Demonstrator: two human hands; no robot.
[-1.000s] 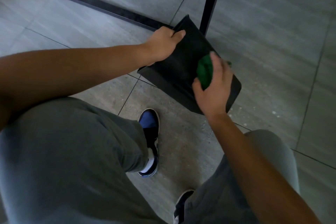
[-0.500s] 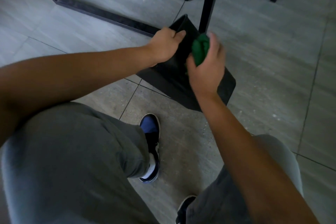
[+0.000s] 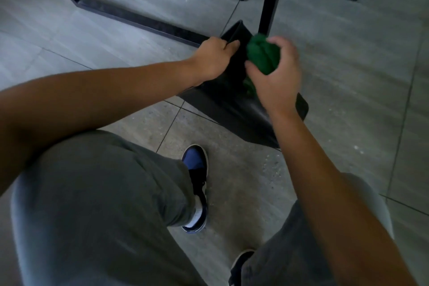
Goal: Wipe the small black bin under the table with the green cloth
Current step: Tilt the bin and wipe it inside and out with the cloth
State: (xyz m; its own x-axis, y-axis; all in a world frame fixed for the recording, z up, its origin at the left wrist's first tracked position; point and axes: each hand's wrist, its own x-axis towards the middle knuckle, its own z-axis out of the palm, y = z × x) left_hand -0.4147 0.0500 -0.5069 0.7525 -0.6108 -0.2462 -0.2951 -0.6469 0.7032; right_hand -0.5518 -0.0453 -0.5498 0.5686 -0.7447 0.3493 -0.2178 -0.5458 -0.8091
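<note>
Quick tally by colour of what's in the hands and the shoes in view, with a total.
Black: 1, the bin, gripped at its rim by the left hand.
Green: 1, the cloth, bunched in the right hand.
Blue and black: 1, the left shoe.
Dark, mostly hidden: 1, the right shoe.
Total: 4.

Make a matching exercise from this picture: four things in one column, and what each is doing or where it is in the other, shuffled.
Things:
1. left hand
2. right hand
3. black bin
4. blue shoe

States:
A. tilted on the floor tiles
B. grips the bin's rim
C. holds the bunched green cloth
D. flat on the floor between the knees

Pairs: 1-B, 2-C, 3-A, 4-D
</note>
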